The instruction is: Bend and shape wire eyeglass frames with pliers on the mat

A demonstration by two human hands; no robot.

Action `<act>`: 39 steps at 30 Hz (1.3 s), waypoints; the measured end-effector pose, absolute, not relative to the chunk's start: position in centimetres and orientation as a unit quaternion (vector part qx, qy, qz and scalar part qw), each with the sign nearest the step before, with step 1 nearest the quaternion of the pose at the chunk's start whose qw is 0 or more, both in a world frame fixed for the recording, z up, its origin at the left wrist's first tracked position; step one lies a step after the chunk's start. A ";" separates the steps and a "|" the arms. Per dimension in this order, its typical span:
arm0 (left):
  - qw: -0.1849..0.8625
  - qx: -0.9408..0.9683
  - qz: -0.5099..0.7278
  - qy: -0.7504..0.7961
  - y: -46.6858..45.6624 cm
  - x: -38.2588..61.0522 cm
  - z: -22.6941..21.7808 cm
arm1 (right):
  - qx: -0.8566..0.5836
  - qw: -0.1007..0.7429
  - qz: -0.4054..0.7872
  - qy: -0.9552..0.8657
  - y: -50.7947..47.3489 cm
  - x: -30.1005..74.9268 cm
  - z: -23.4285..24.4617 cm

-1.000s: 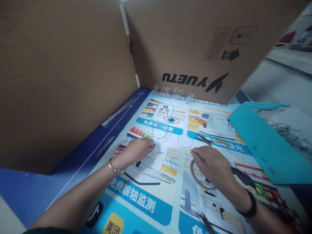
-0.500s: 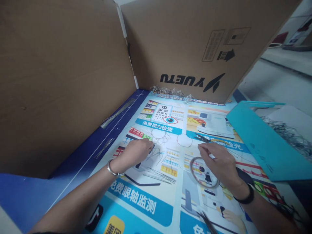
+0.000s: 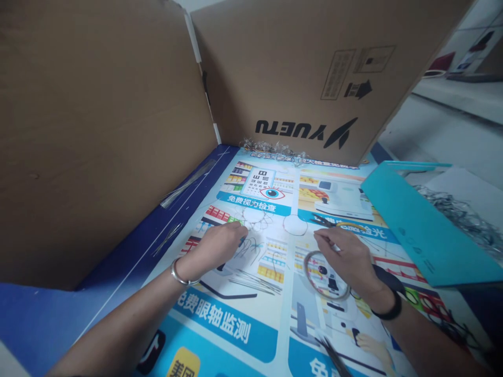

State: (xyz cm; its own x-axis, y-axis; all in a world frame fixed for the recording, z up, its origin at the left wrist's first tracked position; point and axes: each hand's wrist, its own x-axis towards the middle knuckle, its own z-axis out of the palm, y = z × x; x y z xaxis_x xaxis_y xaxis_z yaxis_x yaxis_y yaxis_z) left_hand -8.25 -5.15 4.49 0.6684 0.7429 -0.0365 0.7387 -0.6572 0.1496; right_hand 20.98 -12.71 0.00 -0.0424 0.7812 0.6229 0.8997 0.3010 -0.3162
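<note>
Cardboard panel (image 3: 298,47) across the top. My left hand (image 3: 220,243), centre-left, and right hand (image 3: 348,256), centre-right, both pinched closed — can't tell if on anything. Loose wires (image 3: 257,283) just below centre: probably light, springy, slick — best gripped mid-length, ends may prick.

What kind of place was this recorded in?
Probably a makeshift handwork area, screened by tall brown cardboard panels: thin grey wire-like strands and black-and-yellow metal pliers lie on a blue-and-white printed covering.
</note>
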 end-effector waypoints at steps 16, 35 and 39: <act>0.053 0.930 0.032 0.362 -4.6 -8.3 4.0 | -0.577 0.372 -0.097 -0.720 -12.5 21.2 -0.3; 0.036 0.926 0.046 0.372 -4.4 -8.6 3.7 | -0.594 0.342 -0.070 -0.725 -12.5 21.4 -0.6; 0.095 0.934 0.104 0.329 -4.3 -8.4 3.8 | -0.598 0.340 -0.066 -0.723 -12.4 21.4 -0.7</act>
State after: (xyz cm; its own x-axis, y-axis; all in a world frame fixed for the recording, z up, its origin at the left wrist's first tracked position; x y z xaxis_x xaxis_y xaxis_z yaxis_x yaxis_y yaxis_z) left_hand -8.44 -4.26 3.84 0.7620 0.6341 0.1319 0.5944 -0.7655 0.2463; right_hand 21.43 -12.42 -0.73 -0.0539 0.8200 0.5699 0.9094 0.2760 -0.3112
